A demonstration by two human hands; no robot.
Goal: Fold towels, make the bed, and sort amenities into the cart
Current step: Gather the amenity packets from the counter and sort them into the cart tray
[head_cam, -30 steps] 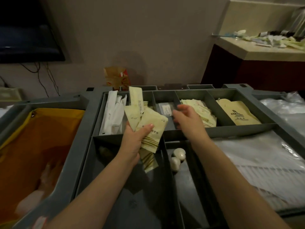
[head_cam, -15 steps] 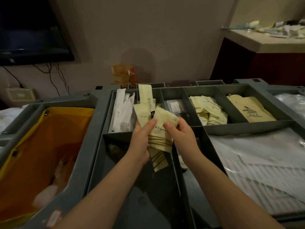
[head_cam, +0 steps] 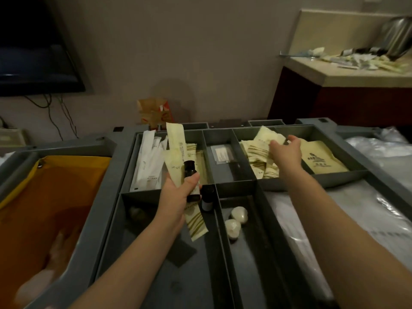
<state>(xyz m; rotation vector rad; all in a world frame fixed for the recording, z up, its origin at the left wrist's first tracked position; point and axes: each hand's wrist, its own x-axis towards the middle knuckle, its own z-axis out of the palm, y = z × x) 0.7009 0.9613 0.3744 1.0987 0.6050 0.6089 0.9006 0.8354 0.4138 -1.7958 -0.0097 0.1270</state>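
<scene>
- Head view: we look down on the grey cart tray (head_cam: 124,157), which is split into compartments.
- Left hand (head_cam: 180,192): closed around a bundle of long cream sachets (head_cam: 175,141) and a small dark bottle (head_cam: 190,175), the thumb across the bottle. The bundle is held above the front-left compartment. One striped sachet end (head_cam: 197,224) sticks out below the hand.
- Second dark bottle (head_cam: 207,200): just beside the left hand, against the divider. We cannot tell whether it is held.
- Right hand (head_cam: 285,150): stretched out over the back compartment that holds the sachet pile (head_cam: 256,159). Its fingertips are at one raised sachet (head_cam: 267,136); we cannot tell whether they pinch it or only touch it.
- Back row, left to right: long white packets (head_cam: 147,161), more striped sachets behind the left hand, a small clear packet (head_cam: 223,153), the sachet pile, a large printed cream pouch (head_cam: 321,161).
- Front-middle compartment: two white rounded pieces (head_cam: 236,220), touching each other.
- Left of the tray: orange bag (head_cam: 66,186). Right of the tray: clear plastic bags (head_cam: 334,219).
- Behind the cart: brown paper bag (head_cam: 155,112) and a dark screen (head_cam: 33,52) on the wall.
- Far right: worktop (head_cam: 356,76) with scattered amenities (head_cam: 367,60).
</scene>
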